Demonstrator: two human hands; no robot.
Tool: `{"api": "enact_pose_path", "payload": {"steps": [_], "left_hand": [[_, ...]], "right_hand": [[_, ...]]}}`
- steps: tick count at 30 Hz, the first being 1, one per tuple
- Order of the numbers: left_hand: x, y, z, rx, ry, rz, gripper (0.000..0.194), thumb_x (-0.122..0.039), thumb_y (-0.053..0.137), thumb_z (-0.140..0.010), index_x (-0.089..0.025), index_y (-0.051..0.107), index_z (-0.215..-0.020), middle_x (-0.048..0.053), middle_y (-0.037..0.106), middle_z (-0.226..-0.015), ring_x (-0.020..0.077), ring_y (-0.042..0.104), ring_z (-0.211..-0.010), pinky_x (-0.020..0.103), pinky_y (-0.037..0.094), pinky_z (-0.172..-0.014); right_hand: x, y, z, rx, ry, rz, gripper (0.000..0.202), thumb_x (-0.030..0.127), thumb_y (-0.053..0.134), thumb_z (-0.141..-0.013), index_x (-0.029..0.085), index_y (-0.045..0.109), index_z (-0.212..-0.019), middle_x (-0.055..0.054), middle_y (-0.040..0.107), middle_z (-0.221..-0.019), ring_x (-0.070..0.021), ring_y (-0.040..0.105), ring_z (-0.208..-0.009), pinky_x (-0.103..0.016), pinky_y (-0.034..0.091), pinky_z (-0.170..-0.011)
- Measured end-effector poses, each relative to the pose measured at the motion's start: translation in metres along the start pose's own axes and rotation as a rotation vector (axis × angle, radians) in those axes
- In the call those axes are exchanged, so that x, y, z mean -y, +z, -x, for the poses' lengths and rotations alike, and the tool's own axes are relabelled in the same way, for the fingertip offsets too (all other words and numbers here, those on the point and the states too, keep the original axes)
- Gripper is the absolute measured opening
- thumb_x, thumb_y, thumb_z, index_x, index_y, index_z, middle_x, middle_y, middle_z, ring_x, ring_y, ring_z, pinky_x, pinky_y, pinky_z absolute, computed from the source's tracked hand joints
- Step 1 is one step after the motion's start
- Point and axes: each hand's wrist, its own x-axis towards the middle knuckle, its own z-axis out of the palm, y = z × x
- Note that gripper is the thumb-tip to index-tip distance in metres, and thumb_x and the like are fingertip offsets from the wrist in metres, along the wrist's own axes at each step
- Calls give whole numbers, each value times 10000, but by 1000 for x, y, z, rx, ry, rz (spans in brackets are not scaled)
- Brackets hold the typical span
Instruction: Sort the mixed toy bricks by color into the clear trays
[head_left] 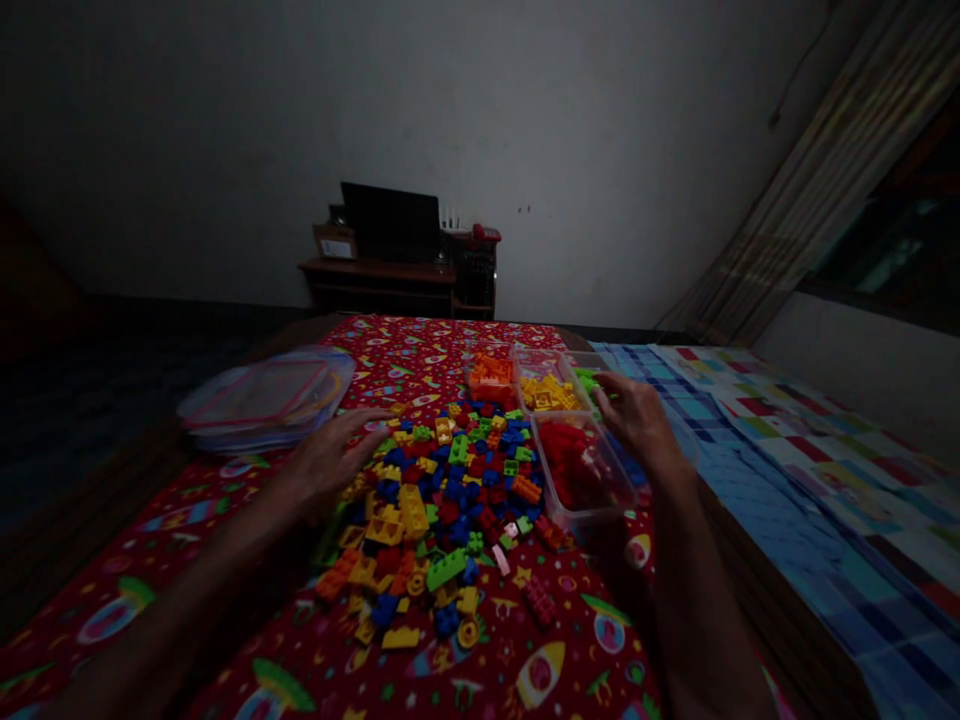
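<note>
A mixed heap of toy building bricks in red, blue, yellow, green and orange lies on the red patterned cloth. At its left edge is my left hand, fingers stretched towards the bricks, with nothing visible in it. My right hand hangs over the clear box of green bricks, thumb and fingers apart; its palm side is partly hidden. Beside that box stand one with yellow bricks, one with orange bricks and, nearer me, one with red bricks. Blue bricks show partly behind my right wrist.
Stacked clear lids lie on the left of the red cloth. To the right is a bed or mat with blue checked fabric. Against the far wall stands a desk with a dark monitor. The room is dim.
</note>
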Motion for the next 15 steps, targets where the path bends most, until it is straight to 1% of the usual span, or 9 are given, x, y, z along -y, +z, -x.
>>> {"api": "enact_pose_path", "payload": {"steps": [3,4,6,7,8,9,11,13,15], "left_hand": [[38,0,38,-15,-82,-82,791,-743,357,-771,-199,500,-1326,127,488,-1421,345,442,-1302,463,376,-1069],[52,3,55,4,-113,-92,834,-739,376,-766,-186,429,-1388,140,434,-1462,360,403,-1330,485,375,-1068],[76,13,90,63,-157,-70,897,-725,408,-762,-177,299,-1464,167,364,-1501,384,375,-1343,517,402,-1042],[84,20,106,72,-166,-54,914,-720,423,-760,-198,239,-1487,169,333,-1517,385,381,-1340,522,410,-1034],[88,27,119,43,-160,-64,935,-727,450,-742,-233,207,-1497,154,300,-1536,393,351,-1356,540,388,-1048],[88,35,129,30,-125,-74,994,-743,504,-696,-263,178,-1503,139,262,-1554,403,302,-1378,551,364,-1063],[76,49,139,28,-38,-70,1121,-756,608,-596,-300,141,-1507,120,174,-1583,417,235,-1400,541,373,-1061],[51,62,135,10,-6,-59,1159,-723,671,-568,-323,119,-1506,112,68,-1601,423,205,-1408,519,418,-1032],[23,71,124,-18,-1,-39,1099,-654,694,-619,-340,118,-1501,113,38,-1600,414,223,-1406,512,435,-1020]], "right_hand": [[40,21,10,86,-231,-160,270,221,467,-911,158,637,-1111,-110,707,-990,-204,666,-851,-339,510,-812],[52,31,16,99,-318,-201,270,227,475,-916,165,624,-1132,-109,700,-1019,-206,660,-905,-348,509,-843],[71,52,29,84,-479,-265,308,236,495,-919,173,574,-1210,-133,650,-1161,-219,603,-1092,-381,480,-944],[78,63,36,76,-523,-275,338,236,497,-921,173,546,-1249,-153,611,-1229,-232,554,-1179,-405,458,-986],[83,73,41,70,-536,-267,368,244,498,-924,167,519,-1283,-178,565,-1290,-251,496,-1252,-440,433,-1019],[87,83,46,71,-523,-244,395,259,495,-928,158,495,-1310,-204,520,-1337,-275,441,-1305,-479,409,-1039],[92,100,53,91,-464,-173,445,311,493,-934,133,466,-1341,-256,447,-1394,-327,356,-1362,-552,371,-1048],[96,113,57,116,-412,-100,487,361,498,-931,106,462,-1346,-292,399,-1421,-365,306,-1383,-595,340,-1047],[100,121,60,131,-376,-58,511,385,500,-928,95,460,-1346,-305,381,-1430,-378,288,-1388,-611,320,-1045]]}}
